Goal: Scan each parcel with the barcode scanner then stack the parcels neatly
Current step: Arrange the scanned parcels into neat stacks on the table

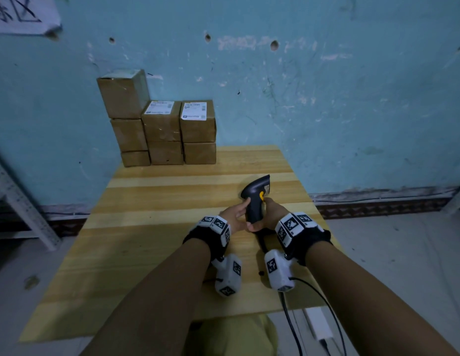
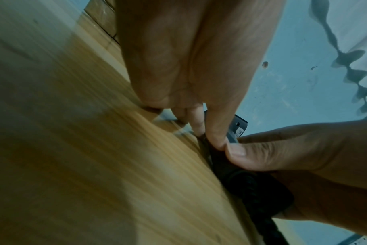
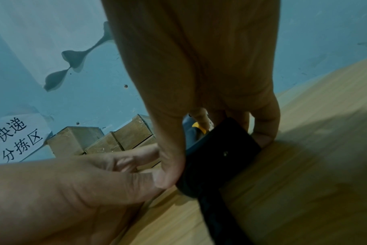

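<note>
scanner (image 1: 255, 199): upright on table (image 1: 151, 201), in front of and right of the parcels | right hand (image 1: 271, 214): fingers curled round scanner handle, gripping it | left hand (image 1: 235, 217): thumb and fingers pinch the same handle from the other side | parcels (image 1: 159, 124): stacked in three columns at the table's far edge against the wall (image 1: 326, 98)

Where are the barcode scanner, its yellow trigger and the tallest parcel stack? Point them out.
barcode scanner (image 1: 255, 199): head view, dark body.
yellow trigger (image 1: 261, 195): head view, its front.
tallest parcel stack (image 1: 127, 116): head view, left column's front.
</note>
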### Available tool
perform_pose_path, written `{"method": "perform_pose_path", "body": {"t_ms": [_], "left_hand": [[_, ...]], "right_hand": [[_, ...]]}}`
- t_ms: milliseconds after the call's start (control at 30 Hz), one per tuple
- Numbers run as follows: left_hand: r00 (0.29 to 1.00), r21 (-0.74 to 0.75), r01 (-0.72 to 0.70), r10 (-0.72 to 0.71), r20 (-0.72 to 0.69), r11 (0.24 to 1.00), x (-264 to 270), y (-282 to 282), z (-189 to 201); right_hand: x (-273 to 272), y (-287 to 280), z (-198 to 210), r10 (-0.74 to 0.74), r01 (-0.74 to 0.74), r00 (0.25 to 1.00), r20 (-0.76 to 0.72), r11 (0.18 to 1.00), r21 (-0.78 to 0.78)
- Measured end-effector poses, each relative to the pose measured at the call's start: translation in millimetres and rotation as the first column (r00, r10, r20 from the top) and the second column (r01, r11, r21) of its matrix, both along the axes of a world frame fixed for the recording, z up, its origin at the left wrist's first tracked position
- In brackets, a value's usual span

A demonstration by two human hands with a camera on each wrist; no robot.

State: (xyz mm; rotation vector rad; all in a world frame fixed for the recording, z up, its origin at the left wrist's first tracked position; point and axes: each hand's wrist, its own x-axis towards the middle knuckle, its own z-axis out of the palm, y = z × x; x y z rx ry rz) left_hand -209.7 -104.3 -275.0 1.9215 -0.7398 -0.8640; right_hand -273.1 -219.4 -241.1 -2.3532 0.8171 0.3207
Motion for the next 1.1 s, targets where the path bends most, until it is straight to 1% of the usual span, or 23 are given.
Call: {"method": "perform_pose_path", "body": {"t_ms": [233, 333, 500, 633, 800, 867, 933, 1000, 1100], "left_hand": [[0.997, -0.003, -0.027, 0.027, -0.068, 1.0, 4.4, -2.8, -2.9], [0.998, 0.015, -0.019, 0.02, -0.063, 1.0, 5.0, -3.0, -2.3], [0.997, 0.004, -0.03, 0.03, -0.068, 1.0, 0.4, -4.6, 0.1], [0.999, 0.036, -0.01, 0.012, -0.049, 0.999, 1.9, -4.6, 1.9], [0.999, 0.026, -0.021, 0.022, -0.045, 0.999, -2.4, -1.3, 5.2], [1.0, 0.078, 0.026, -0.026, -0.002, 0.997, -3.2, 4.3, 6.7], [0.992, 0.192, 0.083, -0.1, 0.08, 0.978, -1.6, 14.9, 11.0], [0.987, 0.277, 0.067, -0.104, 0.121, 0.959, 1.5, 29.2, 12.8], [0.981, 0.313, 0.051, -0.107, 0.164, 0.948, 2.7, 54.4, 15.3]], "right_hand": [[0.0, 0.4, -1.1, 0.01, -0.01, 1.0, -0.007, 1.0, 0.024], [0.0, 0.3, -1.9, 0.019, -0.019, 1.0, -0.006, 1.0, 0.017], [0.1, 0.2, -1.9, 0.019, -0.019, 1.0, -0.008, 1.0, 0.006], [1.7, -1.1, -4.5, 0.019, -0.019, 1.0, -0.01, 1.0, -0.005], [3.6, -2.0, -5.9, 0.029, -0.029, 1.0, -0.008, 1.0, -0.006], [1.2, -1.0, -6.1, 0.036, -0.036, 0.999, -0.004, 0.999, -0.014], [-1.7, 0.3, -7.7, 0.042, -0.042, 0.999, 0.008, 0.998, -0.037], [-5.1, 3.7, -8.1, 0.045, -0.045, 0.999, -0.001, 0.996, -0.079], [-7.3, 9.6, -6.0, 0.06, -0.067, 0.996, -0.067, 0.991, -0.117]]}}
